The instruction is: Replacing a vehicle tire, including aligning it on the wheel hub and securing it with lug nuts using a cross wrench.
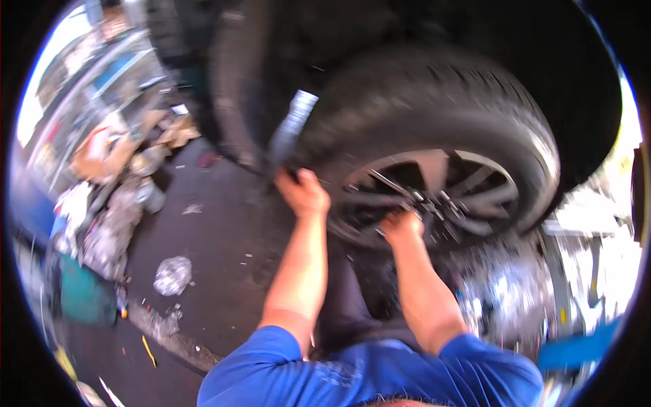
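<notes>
A large black tire [380,129] on a spoked silver wheel [430,168] stands in front of me, beneath the dark body of a vehicle [271,41]. My right hand [404,225] is at the lower left of the wheel's hub, its fingers closed; what they grip is hidden. Close above it, a thin metal bar [389,182] slants across the spokes to the hub. My left hand [304,195] is raised by the tire's left side, fingers partly curled and smeared by motion. Just beyond it is a blurred, silvery strip [296,122]; whether the hand touches it I cannot tell.
Crumpled clear plastic [173,275] lies on the dark floor at left. Cardboard [102,159], plastic wrapping [112,234] and a green container [87,292] are piled farther left. A yellow strip [148,351] is on the floor. A blue object [576,347] stands at right.
</notes>
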`<state>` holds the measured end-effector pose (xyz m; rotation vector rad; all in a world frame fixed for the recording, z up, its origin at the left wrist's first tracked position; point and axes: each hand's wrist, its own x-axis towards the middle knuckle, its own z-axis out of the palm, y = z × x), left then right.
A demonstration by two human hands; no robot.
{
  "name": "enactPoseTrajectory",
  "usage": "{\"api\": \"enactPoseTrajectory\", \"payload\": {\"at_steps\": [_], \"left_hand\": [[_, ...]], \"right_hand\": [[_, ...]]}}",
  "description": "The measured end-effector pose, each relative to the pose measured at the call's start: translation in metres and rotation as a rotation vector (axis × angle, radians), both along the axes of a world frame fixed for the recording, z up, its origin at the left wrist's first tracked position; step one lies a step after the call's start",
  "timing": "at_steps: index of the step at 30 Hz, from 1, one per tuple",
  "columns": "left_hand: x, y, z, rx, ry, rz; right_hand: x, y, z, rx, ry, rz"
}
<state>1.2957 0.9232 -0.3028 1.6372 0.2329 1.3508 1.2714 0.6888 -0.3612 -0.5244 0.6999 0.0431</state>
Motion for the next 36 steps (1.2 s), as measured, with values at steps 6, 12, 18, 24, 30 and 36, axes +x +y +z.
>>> {"api": "enactPoseTrajectory", "payload": {"at_steps": [6,12,18,24,30,36], "left_hand": [[-0.027,-0.016,-0.013,-0.348,0.229,0.146],[-0.059,-0.097,-0.024,-1.448,0.628,-0.877],[-0.03,-0.127,-0.016,-1.589,0.224,-1.071],[-0.034,-0.149,-0.013,-1.542,-0.027,-1.064],[-0.033,-0.147,-0.01,-1.459,0.107,-1.093],[-0.034,-0.144,0.0,-1.297,0.172,-1.109]], "right_hand": [[-0.026,-0.111,0.034,-1.142,-0.288,-0.603],[-0.001,-0.179,0.081,-0.923,-0.439,-0.346],[-0.001,-0.175,0.079,-1.103,-0.387,-0.284],[0.009,-0.191,0.09,-1.11,-0.354,-0.221],[0.002,-0.193,0.087,-0.913,-0.358,-0.176],[-0.019,-0.196,0.076,-0.69,-0.458,-0.2]]}}
